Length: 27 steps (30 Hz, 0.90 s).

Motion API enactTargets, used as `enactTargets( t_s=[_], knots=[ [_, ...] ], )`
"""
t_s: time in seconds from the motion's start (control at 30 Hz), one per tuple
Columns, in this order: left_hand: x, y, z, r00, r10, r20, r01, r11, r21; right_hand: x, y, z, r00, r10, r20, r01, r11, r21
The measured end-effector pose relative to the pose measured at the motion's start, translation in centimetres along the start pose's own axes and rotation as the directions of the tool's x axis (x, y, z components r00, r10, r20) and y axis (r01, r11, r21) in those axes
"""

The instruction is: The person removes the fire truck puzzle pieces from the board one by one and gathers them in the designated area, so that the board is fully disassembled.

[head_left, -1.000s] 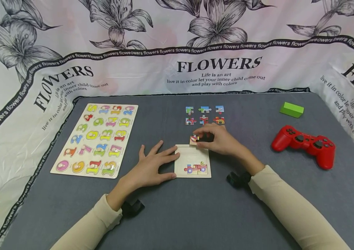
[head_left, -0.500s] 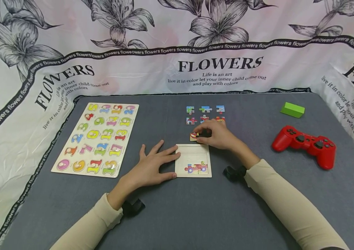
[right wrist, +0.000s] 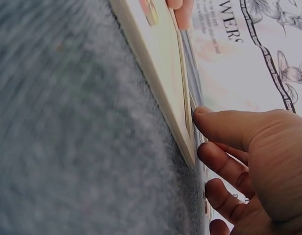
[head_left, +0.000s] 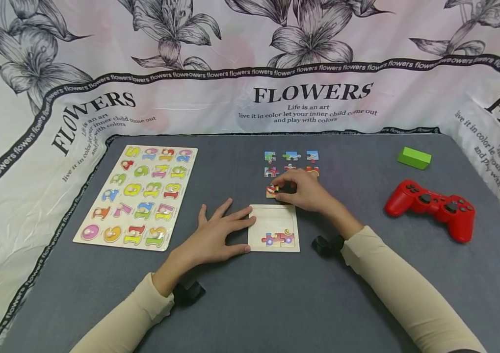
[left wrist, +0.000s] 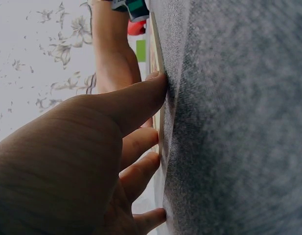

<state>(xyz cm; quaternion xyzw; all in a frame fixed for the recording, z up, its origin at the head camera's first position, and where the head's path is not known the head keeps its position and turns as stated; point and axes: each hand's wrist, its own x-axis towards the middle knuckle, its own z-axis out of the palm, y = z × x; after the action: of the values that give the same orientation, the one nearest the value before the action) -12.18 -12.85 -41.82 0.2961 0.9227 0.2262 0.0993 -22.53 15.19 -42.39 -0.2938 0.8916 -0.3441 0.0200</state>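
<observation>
My left hand [head_left: 214, 239] lies with fingers spread. Its fingertips and thumb touch the left edge of a small wooden puzzle tray [head_left: 260, 220]. Inside the tray, joined jigsaw pieces [head_left: 278, 239] form a red and purple vehicle picture along the bottom right. Just beyond the tray's far edge, my right hand [head_left: 304, 190] pinches a red and yellow puzzle piece [head_left: 271, 191] between thumb and fingers. In the right wrist view that piece is hidden, while the thumb [right wrist: 224, 122] shows beside the tray's corner. Several loose pieces [head_left: 291, 156] lie in two rows behind, partly covered by the right hand.
A wooden number board [head_left: 132, 198] lies at the left. On the right are a red game controller [head_left: 431, 208] and a green block [head_left: 414, 158]. A flower-printed cloth [head_left: 214, 108] hangs behind the grey table. Black cameras [head_left: 327, 246] sit at both wrists.
My right hand has drawn the puzzle piece slightly away from the tray's far edge, toward the loose pieces. The left hand stays at the tray's edge.
</observation>
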Motion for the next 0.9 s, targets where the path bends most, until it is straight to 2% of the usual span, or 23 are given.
enactTargets(
  t_s=[0.57,0.9],
  knots=[
    [-0.08,0.00,-0.03,1.000,0.015,-0.018,-0.015,1.000,0.001,0.28,0.22,0.40,0.999,0.034,-0.035,-0.036,0.997,-0.062],
    [-0.05,-0.05,0.02,1.000,0.009,-0.011,-0.009,1.000,0.001,0.21,-0.33,0.63,0.993,0.096,-0.075,-0.106,0.985,-0.139]
  ],
)
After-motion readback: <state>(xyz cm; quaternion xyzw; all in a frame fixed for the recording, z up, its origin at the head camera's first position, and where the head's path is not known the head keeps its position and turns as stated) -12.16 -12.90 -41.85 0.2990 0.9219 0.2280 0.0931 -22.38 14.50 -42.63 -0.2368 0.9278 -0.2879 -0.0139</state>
